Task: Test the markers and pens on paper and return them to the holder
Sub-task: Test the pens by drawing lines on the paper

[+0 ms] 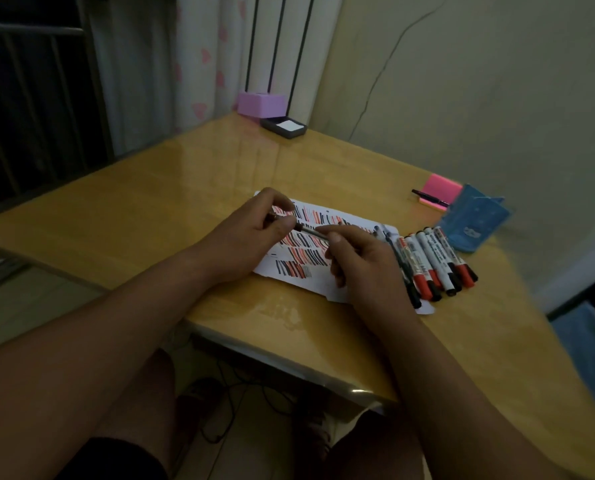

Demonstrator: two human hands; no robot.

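A white paper [327, 287] covered with red and black test strokes lies on the wooden table. Above it both hands hold a thin pen [308, 231]: my right hand [362, 261] grips its barrel, and my left hand [254, 233] pinches its far end, where a small cap shows between the fingers. Several white markers [434, 263] with red and black caps lie side by side on the paper's right edge. The blue holder [473, 218] lies tipped over just beyond them.
A pink sticky-note pad [440, 192] with a black pen [427, 197] on it sits behind the holder. A purple box [261, 103] and a dark tray with a white pad [284, 126] stand at the table's far corner. The wall runs along the right.
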